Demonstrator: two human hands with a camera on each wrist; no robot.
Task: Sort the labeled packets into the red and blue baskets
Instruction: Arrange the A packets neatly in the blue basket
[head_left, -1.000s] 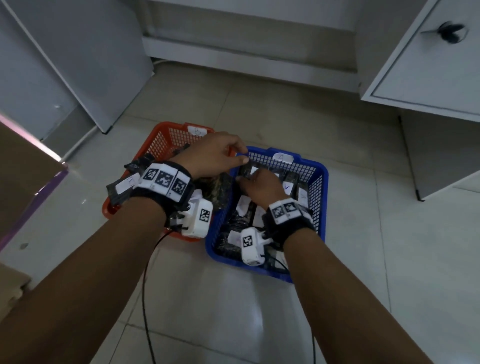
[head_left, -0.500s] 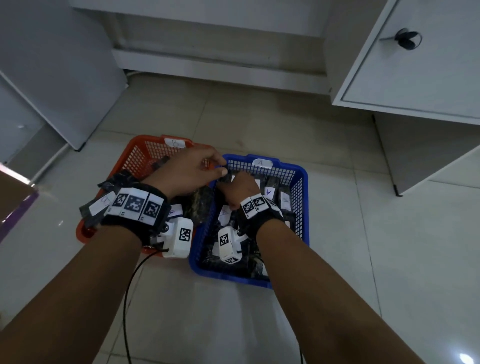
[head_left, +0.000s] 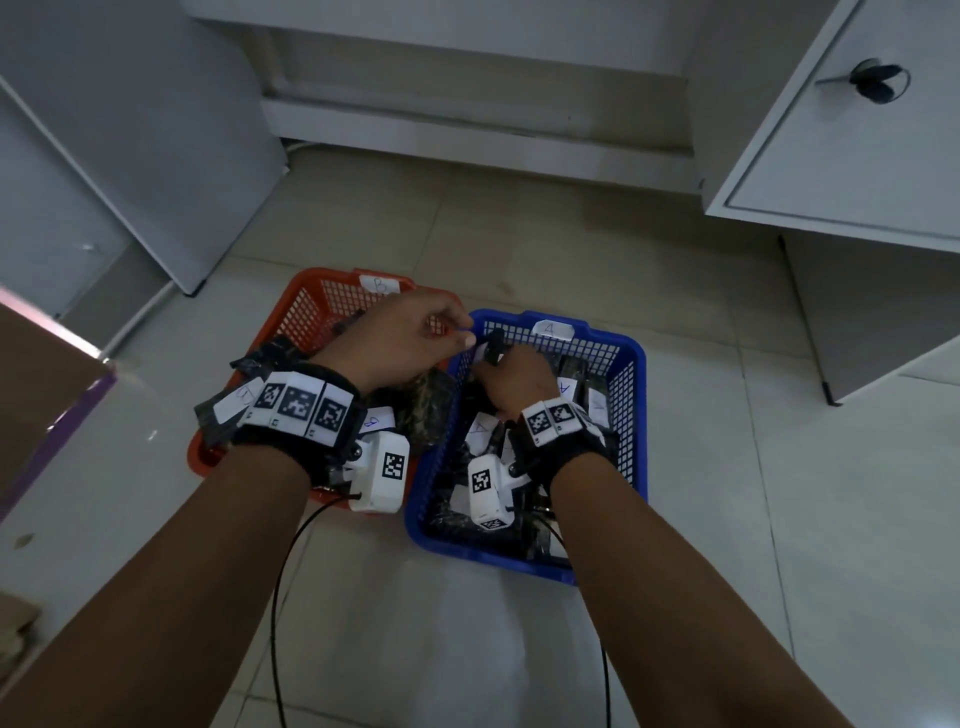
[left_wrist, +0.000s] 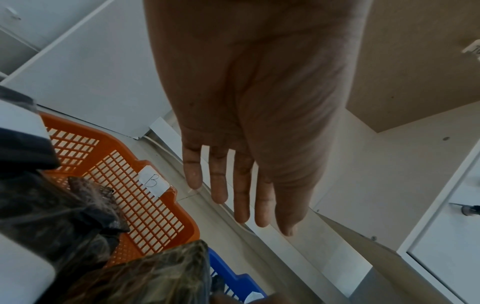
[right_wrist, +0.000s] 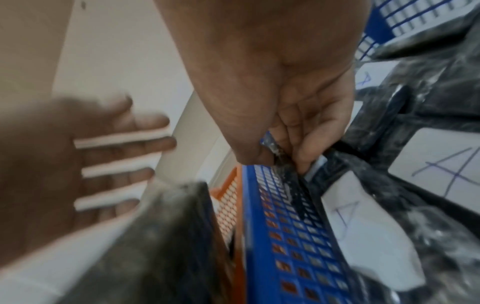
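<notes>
The right hand (right_wrist: 298, 115) pinches the top edge of a dark packet (right_wrist: 283, 162) between thumb and fingers, just inside the blue basket (right_wrist: 262, 205) wall nearest the red basket (head_left: 291, 322). The left hand (left_wrist: 246, 133) hangs empty above the red basket, fingers straight and spread.

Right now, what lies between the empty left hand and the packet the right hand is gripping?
In the right wrist view, between the open left hand and the dark plastic packet pinched by the right hand, stands the blue mesh basket wall.

"B" tag on red basket (left_wrist: 124, 197), "A" on packet labels (right_wrist: 441, 164)
</notes>
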